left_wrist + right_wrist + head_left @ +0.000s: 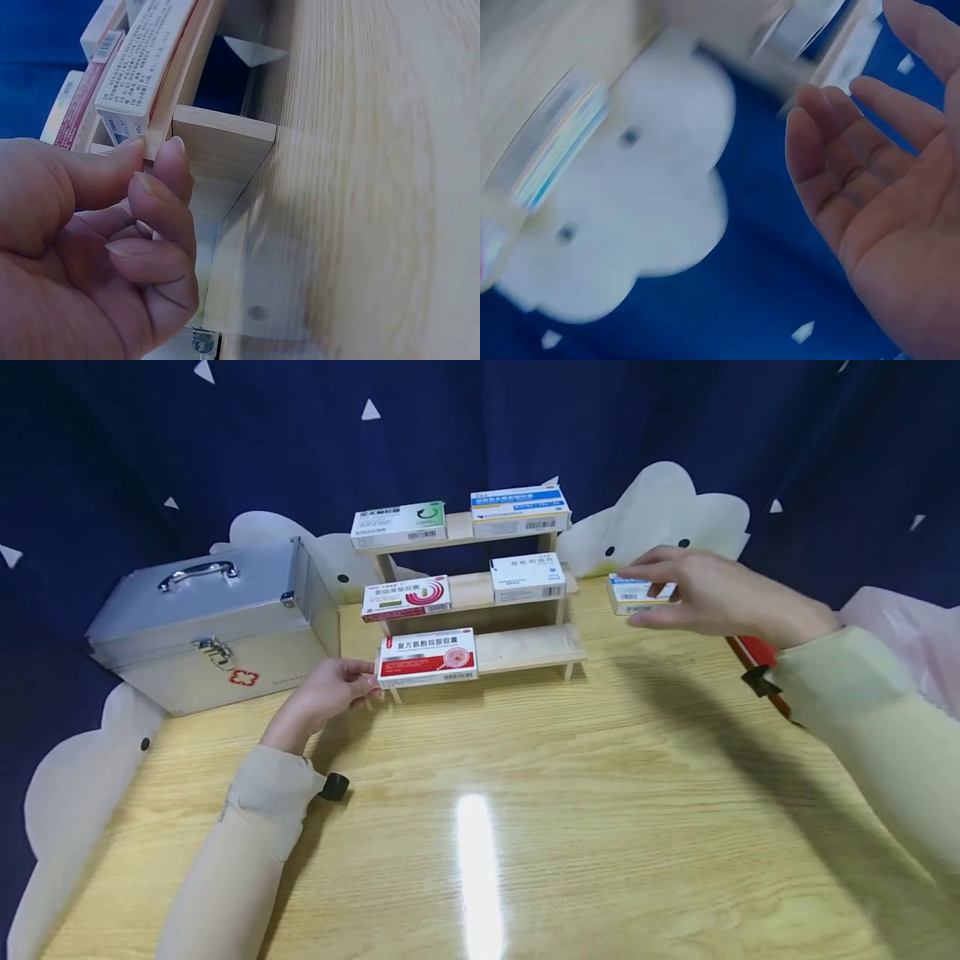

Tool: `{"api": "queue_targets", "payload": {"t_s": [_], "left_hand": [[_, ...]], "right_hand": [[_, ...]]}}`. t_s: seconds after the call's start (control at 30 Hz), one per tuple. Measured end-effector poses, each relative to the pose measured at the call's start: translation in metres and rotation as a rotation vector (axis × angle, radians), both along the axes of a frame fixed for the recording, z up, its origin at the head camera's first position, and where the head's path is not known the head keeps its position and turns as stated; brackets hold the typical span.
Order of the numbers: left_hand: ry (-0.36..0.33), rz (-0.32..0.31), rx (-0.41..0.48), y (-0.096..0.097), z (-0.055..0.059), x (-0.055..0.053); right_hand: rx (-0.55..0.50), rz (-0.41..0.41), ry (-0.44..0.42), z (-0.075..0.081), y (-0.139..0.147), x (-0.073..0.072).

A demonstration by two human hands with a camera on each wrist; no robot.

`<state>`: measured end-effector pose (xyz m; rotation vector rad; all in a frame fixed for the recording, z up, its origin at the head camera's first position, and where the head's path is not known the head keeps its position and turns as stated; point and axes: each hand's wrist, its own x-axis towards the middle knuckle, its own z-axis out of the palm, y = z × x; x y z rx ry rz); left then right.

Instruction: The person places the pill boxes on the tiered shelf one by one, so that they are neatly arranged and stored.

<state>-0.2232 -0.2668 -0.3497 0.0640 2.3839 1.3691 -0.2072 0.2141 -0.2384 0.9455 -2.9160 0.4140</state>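
At the left end of a three-step wooden display rack (528,647), my left hand (326,693) pinches the bottom shelf between thumb and fingertips. The thumb is right at the corner of a red-and-white medicine box (427,658) lying on that shelf. My right hand (708,589) hovers, fingers spread, beside a small blue, white and yellow medicine box (624,599) on the table right of the rack. The right wrist view shows this box (559,142) apart from the hand (892,172), its palm bare.
On the rack's middle step lie a red-patterned box (405,597) and a white box (527,578); above are a green-and-white box (397,525) and a blue-and-white box (519,512). A silver metal case (202,627) stands left. A red object (757,652) lies partly behind the right sleeve.
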Motion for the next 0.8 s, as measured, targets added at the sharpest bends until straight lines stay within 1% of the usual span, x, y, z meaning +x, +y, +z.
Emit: {"api": "queue_targets", "payload": {"t_s": [0.07, 0.17, 0.23, 0.33, 0.5, 0.6, 0.7, 0.8], "left_hand": [[-0.003, 0.003, -0.009, 0.0, 0.0, 0.0], [-0.007, 0.007, -0.017, 0.0, 0.0, 0.0], [-0.009, 0.012, -0.024, -0.001, -0.001, 0.0], [-0.007, 0.014, -0.027, -0.001, -0.001, 0.0], [-0.011, 0.01, -0.022, 0.001, -0.002, 0.0], [-0.011, 0.007, -0.027, 0.001, -0.002, 0.001], [-0.016, 0.008, -0.03, 0.001, -0.001, 0.002], [-0.018, 0.004, -0.035, 0.001, 0.001, 0.003]], "right_hand": [[0.03, -0.059, -0.034, 0.002, 0.022, -0.01], [0.116, -0.162, -0.112, 0.004, 0.051, -0.03], [0.166, -0.204, -0.168, 0.003, 0.067, -0.044], [0.213, -0.241, -0.234, -0.004, 0.083, -0.063], [0.322, -0.282, -0.289, -0.026, 0.099, -0.088], [0.378, -0.307, -0.324, -0.035, 0.105, -0.101], [0.399, -0.345, -0.366, -0.042, 0.108, -0.112], [0.402, -0.391, -0.417, -0.05, 0.111, -0.119]]}}
